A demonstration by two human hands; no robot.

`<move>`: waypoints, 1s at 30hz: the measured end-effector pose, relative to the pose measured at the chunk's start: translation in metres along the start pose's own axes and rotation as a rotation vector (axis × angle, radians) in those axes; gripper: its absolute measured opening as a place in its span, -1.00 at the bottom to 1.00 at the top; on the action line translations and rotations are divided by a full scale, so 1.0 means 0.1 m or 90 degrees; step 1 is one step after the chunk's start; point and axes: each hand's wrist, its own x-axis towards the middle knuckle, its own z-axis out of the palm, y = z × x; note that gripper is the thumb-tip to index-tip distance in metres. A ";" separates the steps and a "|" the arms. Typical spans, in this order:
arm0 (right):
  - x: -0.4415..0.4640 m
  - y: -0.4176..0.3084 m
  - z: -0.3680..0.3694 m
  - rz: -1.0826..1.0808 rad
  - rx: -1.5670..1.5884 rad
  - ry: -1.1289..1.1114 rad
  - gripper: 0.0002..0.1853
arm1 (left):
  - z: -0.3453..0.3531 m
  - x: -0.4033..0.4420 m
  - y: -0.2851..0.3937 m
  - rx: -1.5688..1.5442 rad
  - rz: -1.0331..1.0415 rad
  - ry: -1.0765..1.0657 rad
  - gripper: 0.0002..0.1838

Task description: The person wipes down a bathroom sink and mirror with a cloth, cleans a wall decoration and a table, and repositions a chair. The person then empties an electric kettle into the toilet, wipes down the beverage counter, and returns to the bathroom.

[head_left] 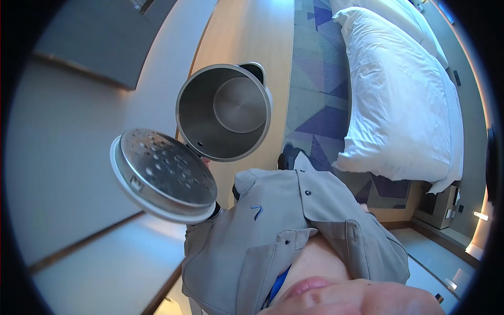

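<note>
An electric kettle [239, 107] with a white outer wall is held up close in front of my chest, its mouth facing the camera. Its steel inside looks empty. The lid [168, 168] hangs wide open on its hinge, with water drops over its metal underside. My left hand [206, 162] shows only as a bit of skin behind the hinge, on the handle side; kettle and lid hide the rest. At the right side of my grey shirt [268, 231], a small patch of my right hand [364, 207] is visible, its fingers hidden.
A bed with white bedding [399, 100] stands at the right, above a patterned carpet [317, 79]. Wooden flooring [252, 31] runs beside it. On the left are a pale wall [79, 131] and a dark panel [100, 42]. A bedside cabinet [436, 207] stands beyond the bed.
</note>
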 end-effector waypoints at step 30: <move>8.12 -4.33 -4.26 0.188 0.123 -0.064 -0.63 | 3.90 8.29 -2.96 -0.275 -0.198 -0.124 -0.91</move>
